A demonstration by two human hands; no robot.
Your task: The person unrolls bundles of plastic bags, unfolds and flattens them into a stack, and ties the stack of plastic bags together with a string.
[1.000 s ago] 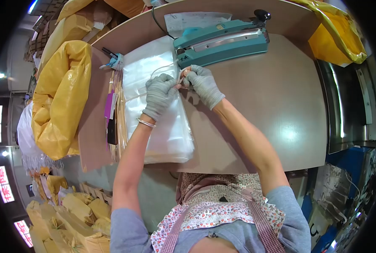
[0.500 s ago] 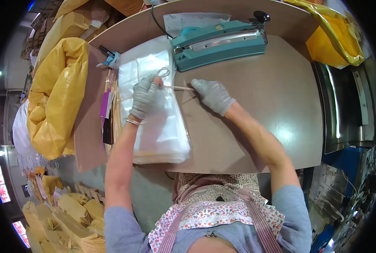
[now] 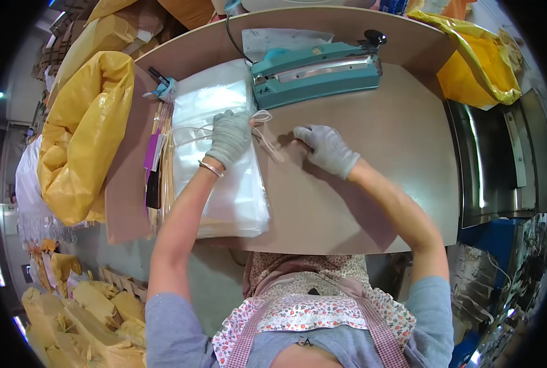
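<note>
A stack of clear plastic bags [image 3: 237,205] lies on the left half of the table, with white string [image 3: 187,136] across its upper part. My left hand [image 3: 230,138], in a pale grey glove, rests over the stack. Its fingers are closed on the string, and a loop [image 3: 262,116] sticks out past the thumb. The string's blurred loose end hangs over the stack's right edge. To the right, above bare tabletop, is my gloved right hand [image 3: 330,149], apart from the string. Its thumb and a blurred finger stand apart, with nothing seen between them.
Behind the hands stands a teal heat sealer [image 3: 316,76] with a black knob. Left of the stack are a small pen holder [image 3: 165,90] and upright papers [image 3: 153,150]. Yellow sacks [image 3: 86,141] crowd the left side; a yellow bag [image 3: 473,76] sits at the back right.
My right hand has moved right and slightly down and let go of the string, which was taut and now hangs loose. My left hand has shifted right across the stack, still on the string.
</note>
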